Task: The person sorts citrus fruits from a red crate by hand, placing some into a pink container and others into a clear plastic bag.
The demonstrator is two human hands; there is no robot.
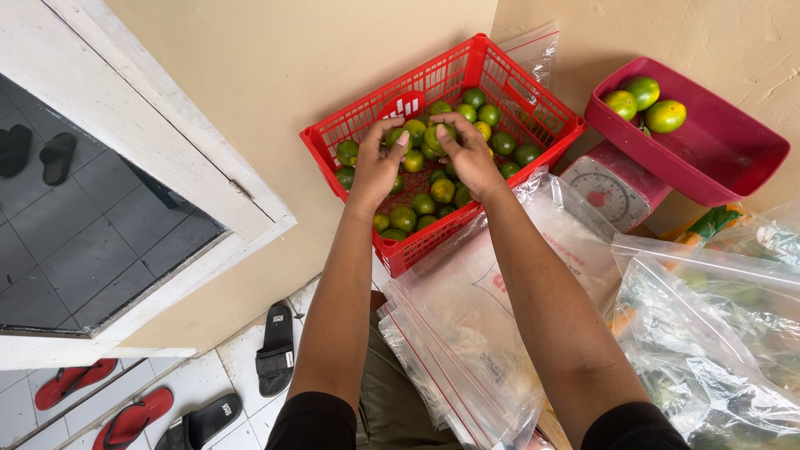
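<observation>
A red plastic basket (392,254) holds several small green citrus fruits (412,218). Both my hands reach into it. My left hand (377,162) curls its fingers around a green fruit (414,131) near the basket's middle. My right hand (469,152) pinches another green fruit (440,136) right beside it. The two hands almost touch at the fingertips. Parts of the fruits under my palms are hidden.
A red kitchen scale (617,193) stands right of the basket, its red pan (733,158) holding three larger green fruits (643,102). Clear zip bags (475,333) lie stacked on my lap, filled bags (725,333) at right. Sandals (275,350) lie on the tiled floor below left.
</observation>
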